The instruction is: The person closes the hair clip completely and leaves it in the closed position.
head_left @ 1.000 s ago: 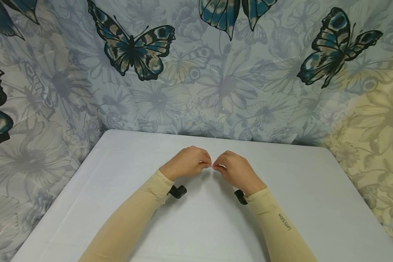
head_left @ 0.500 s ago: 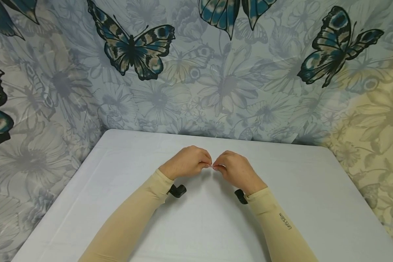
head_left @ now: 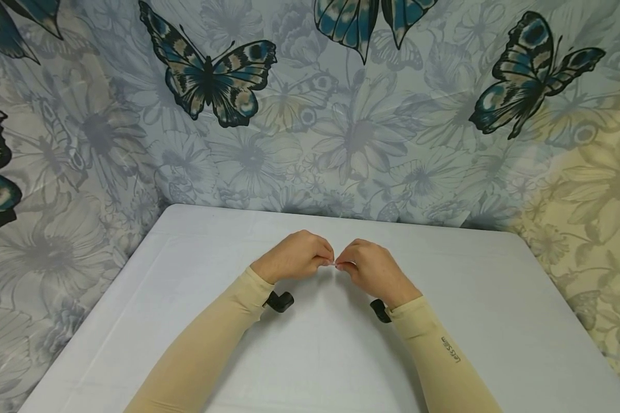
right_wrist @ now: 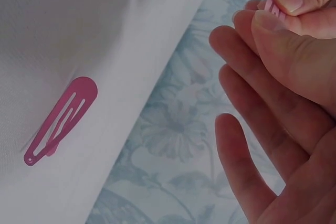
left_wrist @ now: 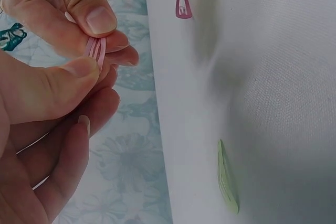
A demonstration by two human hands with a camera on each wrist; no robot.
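Observation:
A small light-pink snap hair clip (left_wrist: 95, 51) is held between both hands, its ends covered by fingertips. My left hand (head_left: 295, 256) pinches one end between thumb and index finger. My right hand (head_left: 376, 269) pinches the other end, its remaining fingers spread apart below in the right wrist view. Seen from the head, the hands meet fingertip to fingertip over the far half of the table. A darker pink snap hair clip (right_wrist: 83, 88) lies on the white cloth. A light-green hair clip (left_wrist: 224, 179) also lies there, in the left wrist view.
A white-covered table (head_left: 315, 355) spreads beneath both arms, its far edge close to the wall. Behind it hangs a flowered cloth (head_left: 361, 143) with large butterflies. Black wrist devices (head_left: 280, 302) are strapped under the beige sleeves (head_left: 201, 344).
Both hands keep almost the same place and pinch. The fingertips of the right hand have shifted only very slightly downward in the head view.

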